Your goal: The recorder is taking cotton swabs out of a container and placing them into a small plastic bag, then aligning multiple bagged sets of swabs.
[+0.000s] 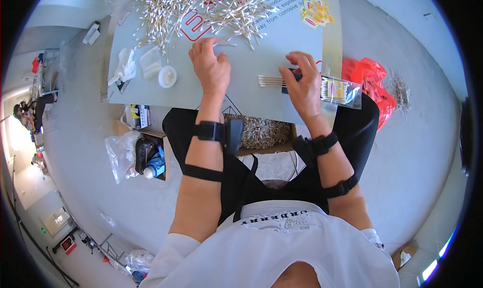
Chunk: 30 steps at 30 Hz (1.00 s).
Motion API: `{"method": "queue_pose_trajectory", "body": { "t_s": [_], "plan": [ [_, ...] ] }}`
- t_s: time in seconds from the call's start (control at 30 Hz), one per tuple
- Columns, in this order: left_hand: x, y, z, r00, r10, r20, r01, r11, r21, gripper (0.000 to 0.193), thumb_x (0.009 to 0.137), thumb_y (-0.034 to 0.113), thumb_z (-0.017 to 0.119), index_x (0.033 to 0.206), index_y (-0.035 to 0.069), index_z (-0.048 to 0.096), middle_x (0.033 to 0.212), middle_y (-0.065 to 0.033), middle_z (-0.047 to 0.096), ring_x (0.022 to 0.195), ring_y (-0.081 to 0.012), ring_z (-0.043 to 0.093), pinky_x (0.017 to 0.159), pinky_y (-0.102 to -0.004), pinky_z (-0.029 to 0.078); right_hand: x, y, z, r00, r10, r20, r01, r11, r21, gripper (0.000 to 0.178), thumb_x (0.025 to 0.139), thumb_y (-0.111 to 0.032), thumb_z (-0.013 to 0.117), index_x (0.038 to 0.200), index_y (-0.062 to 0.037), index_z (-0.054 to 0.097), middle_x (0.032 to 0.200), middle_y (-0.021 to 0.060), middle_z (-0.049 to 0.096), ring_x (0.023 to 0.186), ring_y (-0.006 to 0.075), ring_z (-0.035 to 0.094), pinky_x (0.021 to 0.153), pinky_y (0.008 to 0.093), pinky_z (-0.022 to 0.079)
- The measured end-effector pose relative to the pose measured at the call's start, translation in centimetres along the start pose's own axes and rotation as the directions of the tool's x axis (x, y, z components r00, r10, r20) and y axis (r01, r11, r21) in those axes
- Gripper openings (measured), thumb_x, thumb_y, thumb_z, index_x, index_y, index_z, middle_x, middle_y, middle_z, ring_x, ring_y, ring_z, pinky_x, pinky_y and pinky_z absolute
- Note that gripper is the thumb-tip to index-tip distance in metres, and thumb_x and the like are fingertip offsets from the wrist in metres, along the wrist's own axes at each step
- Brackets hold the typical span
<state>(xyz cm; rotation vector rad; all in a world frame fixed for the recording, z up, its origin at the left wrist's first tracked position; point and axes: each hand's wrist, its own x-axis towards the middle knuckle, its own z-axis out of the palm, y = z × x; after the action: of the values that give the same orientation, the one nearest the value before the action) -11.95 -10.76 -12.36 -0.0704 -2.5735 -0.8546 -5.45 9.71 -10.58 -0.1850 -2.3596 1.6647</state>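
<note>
My left hand is at the near edge of a large heap of white-tipped cotton swabs on the tabletop sheet. Its fingertips bend down beside a loose cotton swab, and the thumb stands apart. My right hand hovers over a dark blue piece, thumb and forefinger spread with a gap between. A small row of aligned swabs sticks out to its left. Beyond the wrist, at the right, lies a clear packet of swabs with a yellow label. The blue piece is mostly hidden.
Several small yellow packets lie at the far right of the table. A round white tub and a crumpled white glove are at left. Below the table edge, a carton holds many swabs. A red plastic bag sits at right.
</note>
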Motion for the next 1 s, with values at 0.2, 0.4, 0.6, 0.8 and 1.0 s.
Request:
{"method": "queue_pose_trajectory", "body": {
  "t_s": [0.2,0.4,0.6,0.8,1.0],
  "plan": [
    [2.6,-0.8,1.6,0.996,0.039,0.085,-0.048,0.994,0.103,0.024,0.069,0.01,0.075,0.092,0.014,0.068,0.104,-0.0047,0.057,0.108,-0.0303,0.05,0.091,-0.0432,0.04,6.1,-1.3,5.2,0.945,-0.304,0.118,0.323,0.818,-0.477,0.046,0.074,-0.03,0.078,0.105,-0.0004,0.06,0.108,0.0155,0.058,0.105,0.0336,0.055,0.088,0.0427,0.046],
    [4.8,0.3,3.6,0.983,0.157,0.094,-0.161,0.986,0.04,0.016,0.07,0.018,0.077,0.085,0.014,0.07,0.089,-0.0028,0.061,0.097,-0.0283,0.054,0.085,-0.0418,0.042,8.7,1.1,6.5,0.971,-0.18,0.159,0.24,0.716,-0.655,0.031,0.074,-0.026,0.075,0.096,-0.0054,0.064,0.102,0.0134,0.058,0.102,0.033,0.055,0.087,0.0416,0.047],
    [7.5,-1.3,4.9,0.996,0.084,0.011,-0.085,0.993,0.083,0.016,0.071,0.017,0.077,0.085,0.013,0.07,0.089,-0.0046,0.062,0.093,-0.0296,0.054,0.083,-0.0414,0.043,8.1,2.4,3.4,0.978,-0.185,0.095,0.207,0.905,-0.373,0.011,0.074,-0.015,0.069,0.079,-0.0048,0.067,0.091,0.012,0.06,0.092,0.0314,0.058,0.078,0.0395,0.05],
    [6.4,-0.8,4.3,0.972,0.213,-0.101,-0.213,0.977,0.011,0.026,0.07,0.003,0.07,0.094,0.012,0.066,0.105,-0.0069,0.058,0.106,-0.031,0.05,0.09,-0.0428,0.042,5.7,2.4,0.7,0.982,-0.153,0.109,0.173,0.964,-0.203,0.011,0.071,-0.007,0.07,0.08,-0.0029,0.066,0.09,0.0107,0.06,0.085,0.0297,0.06,0.075,0.0366,0.051],
    [1.9,1.4,2.6,0.941,0.336,0.031,-0.321,0.919,-0.228,0.039,0.068,-0.007,0.062,0.102,0.012,0.065,0.114,-0.0068,0.057,0.108,-0.0312,0.05,0.093,-0.0417,0.042,4.7,2.2,-0.8,0.981,-0.121,0.155,0.148,0.973,-0.178,0.017,0.069,-0.005,0.07,0.086,-0.0031,0.067,0.096,0.0123,0.059,0.086,0.0305,0.061,0.077,0.0367,0.051]
  ]
}}
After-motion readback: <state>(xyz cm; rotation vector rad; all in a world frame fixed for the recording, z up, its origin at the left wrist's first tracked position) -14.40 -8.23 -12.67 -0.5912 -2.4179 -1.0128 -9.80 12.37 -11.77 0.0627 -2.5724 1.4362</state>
